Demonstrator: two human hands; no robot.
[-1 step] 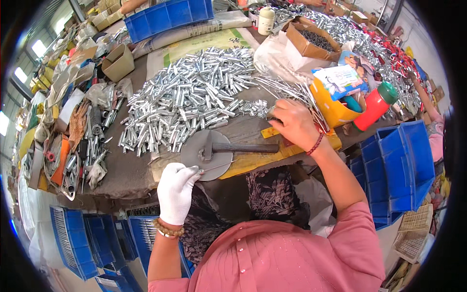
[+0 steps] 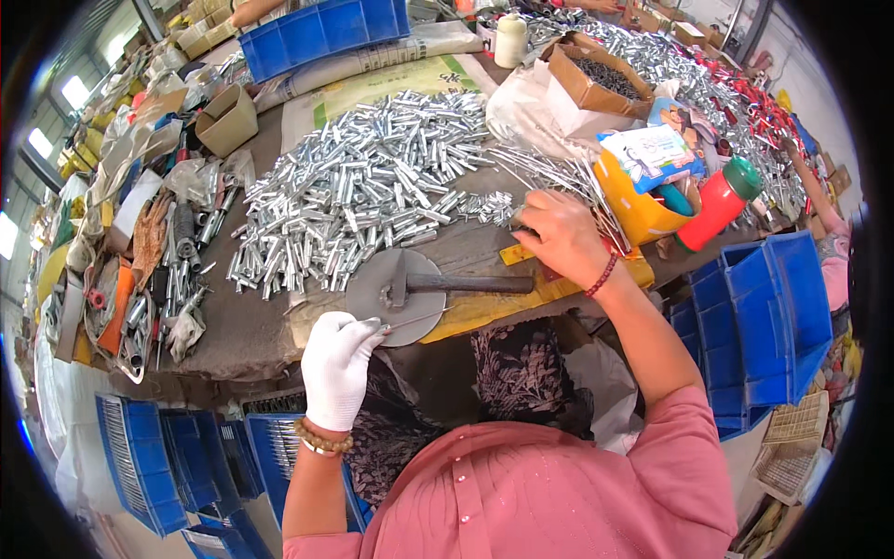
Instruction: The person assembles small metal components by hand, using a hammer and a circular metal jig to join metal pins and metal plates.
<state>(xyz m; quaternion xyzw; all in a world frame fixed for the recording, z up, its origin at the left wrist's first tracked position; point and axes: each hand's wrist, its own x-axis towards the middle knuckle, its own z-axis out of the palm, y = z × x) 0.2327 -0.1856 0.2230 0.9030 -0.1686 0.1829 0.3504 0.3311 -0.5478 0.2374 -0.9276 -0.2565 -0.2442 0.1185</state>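
My left hand (image 2: 337,368), in a white knit glove, pinches a thin metal rod (image 2: 416,320) at its left end. The rod reaches over a round grey metal disc (image 2: 424,328) at the bench's near edge. A hammer (image 2: 470,282) with a dark handle lies across the disc. My bare right hand (image 2: 563,233) is curled at the right end of a small heap of short metal pieces (image 2: 486,207); anything in its fingertips is hidden. Left of that spreads a large heap of silvery metal sleeves (image 2: 363,177). Thin metal rods (image 2: 549,170) lie just beyond my right hand.
A yellow container (image 2: 643,210) with a wipes packet, a red bottle (image 2: 717,210) and a carton of small dark parts (image 2: 596,74) stand right. Tools and rags (image 2: 149,252) crowd the left. Blue bins (image 2: 764,317) flank me; another bin (image 2: 321,37) sits at the back.
My right hand's fingers have shifted slightly by the small metal pieces. My left hand and the rod stay in place.
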